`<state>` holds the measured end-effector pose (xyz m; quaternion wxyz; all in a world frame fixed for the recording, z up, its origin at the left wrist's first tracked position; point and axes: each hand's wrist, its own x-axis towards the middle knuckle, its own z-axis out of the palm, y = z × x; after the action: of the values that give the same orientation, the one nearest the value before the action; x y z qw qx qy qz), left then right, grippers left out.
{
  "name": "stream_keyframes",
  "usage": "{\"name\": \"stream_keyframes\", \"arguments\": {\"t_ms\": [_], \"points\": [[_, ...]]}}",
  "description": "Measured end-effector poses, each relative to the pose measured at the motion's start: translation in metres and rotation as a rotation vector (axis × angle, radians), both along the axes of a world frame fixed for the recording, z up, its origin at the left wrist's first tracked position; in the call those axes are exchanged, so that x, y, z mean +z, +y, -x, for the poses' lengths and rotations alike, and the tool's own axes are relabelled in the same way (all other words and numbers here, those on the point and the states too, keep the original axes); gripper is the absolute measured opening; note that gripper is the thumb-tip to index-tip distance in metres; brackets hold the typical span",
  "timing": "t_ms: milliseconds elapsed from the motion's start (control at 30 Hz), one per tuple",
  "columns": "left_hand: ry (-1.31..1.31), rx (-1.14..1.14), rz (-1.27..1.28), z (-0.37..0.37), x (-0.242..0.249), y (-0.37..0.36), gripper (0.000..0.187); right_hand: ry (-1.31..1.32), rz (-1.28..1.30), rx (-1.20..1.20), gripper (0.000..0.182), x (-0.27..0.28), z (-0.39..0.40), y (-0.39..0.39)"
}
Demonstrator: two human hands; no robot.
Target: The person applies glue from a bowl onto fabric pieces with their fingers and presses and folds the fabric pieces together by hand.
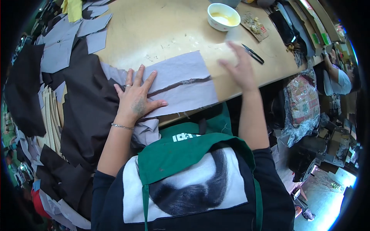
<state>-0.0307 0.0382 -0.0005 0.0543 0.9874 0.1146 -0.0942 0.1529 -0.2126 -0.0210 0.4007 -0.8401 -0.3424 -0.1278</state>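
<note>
A light grey cloth piece (177,73) with a dark seam or slit along its middle lies flat at the table's front edge. My left hand (138,94) rests on the cloth's left part, fingers spread and palm down. Off the cloth's right side, my right hand (241,67) is raised over the table, blurred, with thumb and fingers apart and nothing visible between them. Small black snips (253,54) lie on the table just right of that hand. Dark brown fabric (86,104) is heaped left of my left hand.
A white bowl (223,17) with yellowish contents and a brown scrap with thread bits (254,27) sit at the back of the table (154,23). Grey pieces (58,42) lie back left. A plastic-wrapped bundle (302,100) and another person (339,79) are at right.
</note>
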Motion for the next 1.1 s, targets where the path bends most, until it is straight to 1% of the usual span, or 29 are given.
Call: {"name": "stream_keyframes", "arguments": {"t_ms": [67, 133, 233, 333, 367, 433, 533, 567, 633, 667, 733, 833, 933, 1100], "points": [[-0.038, -0.048, -0.059, -0.002, 0.007, -0.007, 0.089, -0.183, 0.334, -0.298, 0.052, 0.003, -0.034, -0.045], [-0.121, -0.129, -0.135, -0.002, 0.014, -0.017, 0.083, -0.072, 0.481, -0.446, 0.052, -0.007, -0.059, -0.076], [-0.261, -0.242, 0.092, -0.015, 0.010, -0.029, 0.065, 0.067, 0.583, -0.350, 0.049, -0.020, -0.070, -0.090], [-0.352, -0.300, 0.182, -0.030, 0.004, -0.041, 0.048, 0.128, 0.553, -0.272, 0.041, -0.021, -0.068, -0.088], [-0.433, -0.334, 0.205, -0.035, 0.001, -0.044, 0.037, 0.138, 0.524, -0.235, 0.038, -0.021, -0.065, -0.086], [-0.418, -0.324, 0.236, -0.042, -0.005, -0.047, 0.027, 0.162, 0.467, -0.176, 0.034, -0.009, -0.052, -0.077], [-0.437, -0.325, 0.330, -0.048, -0.011, -0.047, 0.015, 0.251, 0.144, -0.002, 0.034, 0.014, -0.021, -0.061], [-0.448, -0.329, 0.368, -0.049, -0.013, -0.046, 0.012, 0.293, 0.146, 0.036, 0.034, 0.023, -0.010, -0.053], [-0.421, -0.280, 0.480, -0.051, -0.012, -0.044, 0.012, 0.375, 0.142, 0.111, 0.034, 0.035, 0.008, -0.038], [-0.407, -0.254, 0.534, -0.052, -0.011, -0.044, 0.012, 0.352, 0.171, 0.166, 0.034, 0.036, 0.014, -0.031], [-0.363, -0.203, 0.564, -0.053, -0.004, -0.045, 0.012, 0.301, 0.230, 0.281, 0.033, 0.036, 0.023, -0.019], [-0.328, -0.155, 0.597, -0.054, -0.001, -0.043, 0.013, 0.209, 0.321, 0.267, 0.031, 0.029, 0.029, 0.001], [-0.347, -0.146, 0.599, -0.054, -0.005, -0.040, 0.014, 0.154, 0.480, 0.201, 0.031, 0.038, 0.037, 0.012], [-0.312, -0.081, 0.669, -0.055, -0.013, -0.036, 0.014, 0.160, 0.524, 0.192, 0.031, 0.039, 0.040, 0.022]]}}
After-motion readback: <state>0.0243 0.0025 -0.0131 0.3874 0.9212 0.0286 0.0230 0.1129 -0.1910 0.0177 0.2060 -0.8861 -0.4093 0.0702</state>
